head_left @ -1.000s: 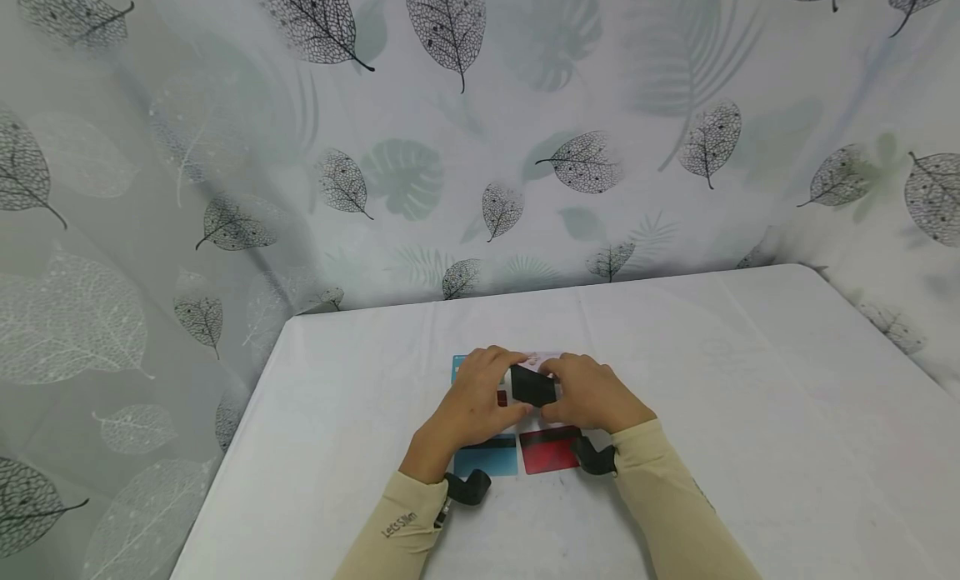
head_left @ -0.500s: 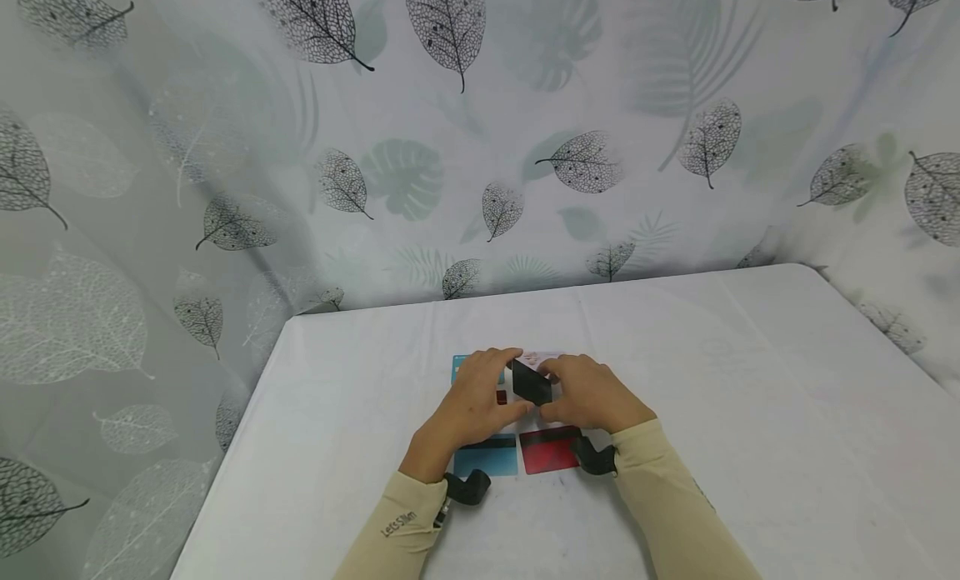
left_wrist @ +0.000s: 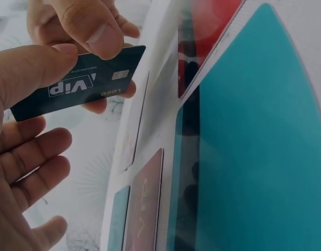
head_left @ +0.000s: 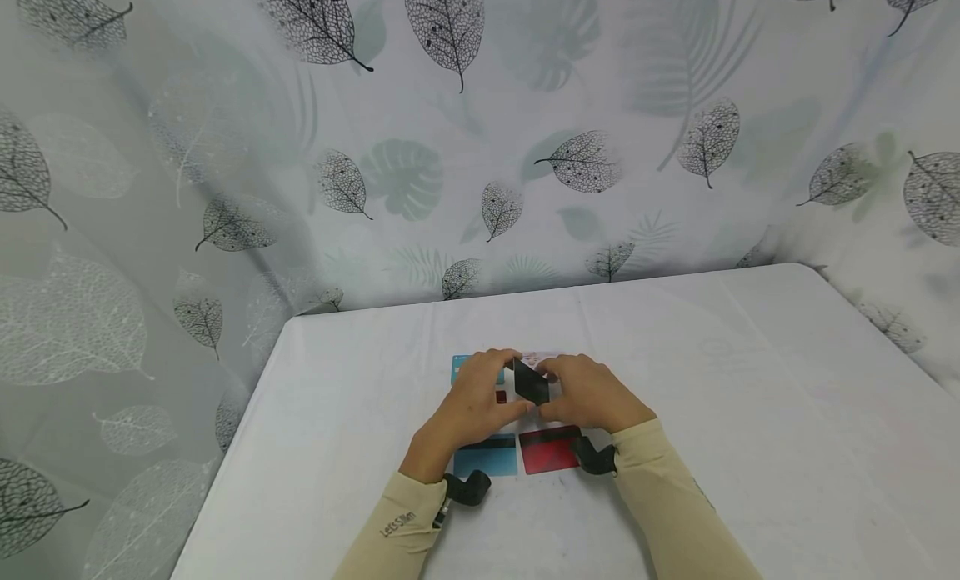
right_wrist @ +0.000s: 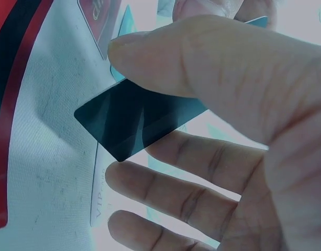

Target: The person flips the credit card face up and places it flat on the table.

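Both hands hold one dark membership card [head_left: 531, 383] tilted above the other cards on the table. In the left wrist view, its printed face shows "Vip" and a small chip. My left hand [head_left: 474, 397] pinches one end between thumb and forefinger, with the other fingers spread below. From the opposite side, my right hand [head_left: 588, 391] pinches the card with its thumb over the plain dark face, as the right wrist view shows. Nearest below the hands lie a blue card [head_left: 486, 459] and a red card [head_left: 551, 453], both with a dark stripe.
Farther back on the white table [head_left: 750, 397] lie another blue card [head_left: 458, 365], a dark red card [head_left: 501, 397] and a pale card [head_left: 543, 356], partly covered by the hands. Leaf-printed cloth [head_left: 450, 147] hangs behind the table. Black wrist cameras overhang near the front cards.
The dark card has turned in the fingers, so its dark face looks narrower and more slanted in the head view. Both hands stay almost in place.
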Action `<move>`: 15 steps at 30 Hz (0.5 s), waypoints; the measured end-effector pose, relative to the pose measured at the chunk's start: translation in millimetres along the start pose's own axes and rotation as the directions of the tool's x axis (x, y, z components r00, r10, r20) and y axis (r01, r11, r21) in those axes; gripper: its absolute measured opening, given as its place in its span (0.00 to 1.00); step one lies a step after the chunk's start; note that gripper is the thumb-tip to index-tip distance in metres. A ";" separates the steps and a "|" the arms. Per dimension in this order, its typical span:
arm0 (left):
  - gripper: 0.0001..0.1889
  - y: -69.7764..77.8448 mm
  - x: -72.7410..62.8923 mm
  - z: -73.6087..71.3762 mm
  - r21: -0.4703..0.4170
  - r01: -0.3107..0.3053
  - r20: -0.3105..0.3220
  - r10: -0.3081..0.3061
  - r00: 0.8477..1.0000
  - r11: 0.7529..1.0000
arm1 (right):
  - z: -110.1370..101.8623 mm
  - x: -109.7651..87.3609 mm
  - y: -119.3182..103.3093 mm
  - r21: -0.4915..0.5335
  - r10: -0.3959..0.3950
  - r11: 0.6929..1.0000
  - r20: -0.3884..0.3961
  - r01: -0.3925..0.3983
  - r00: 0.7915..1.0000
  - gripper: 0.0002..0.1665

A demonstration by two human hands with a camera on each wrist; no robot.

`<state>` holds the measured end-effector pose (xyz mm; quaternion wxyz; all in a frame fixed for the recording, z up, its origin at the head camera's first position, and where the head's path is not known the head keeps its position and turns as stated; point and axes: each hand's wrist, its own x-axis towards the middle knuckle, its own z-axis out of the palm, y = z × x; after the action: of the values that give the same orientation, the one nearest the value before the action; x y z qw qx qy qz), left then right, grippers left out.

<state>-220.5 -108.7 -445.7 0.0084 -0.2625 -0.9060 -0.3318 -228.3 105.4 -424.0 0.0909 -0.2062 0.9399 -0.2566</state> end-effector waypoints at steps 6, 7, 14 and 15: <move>0.35 1.5 -0.3 0.2 -0.039 -0.005 0.012 0.005 1.000 0.999 | 0.1 -0.6 0.5 -0.005 -0.018 1.000 0.005 0.018 1.000 0.29; 0.35 1.7 -0.4 0.4 -0.043 -0.007 0.012 0.008 1.000 0.999 | 0.0 -0.6 0.6 -0.008 -0.018 1.000 0.005 0.018 1.000 0.29; 0.34 3.2 -0.3 0.7 -0.041 -0.032 0.015 0.033 0.999 0.999 | -0.4 -1.0 -0.1 0.000 -0.001 1.000 0.015 0.001 1.000 0.30; 0.34 3.3 -0.3 0.8 -0.038 -0.035 0.017 0.035 0.999 0.999 | -0.6 -1.0 -0.5 0.003 0.001 1.000 0.017 -0.001 1.000 0.31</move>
<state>-218.5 -106.3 -444.5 0.0013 -0.2813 -0.8949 -0.3464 -227.3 105.7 -423.1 0.0993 -0.2077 0.9388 -0.2563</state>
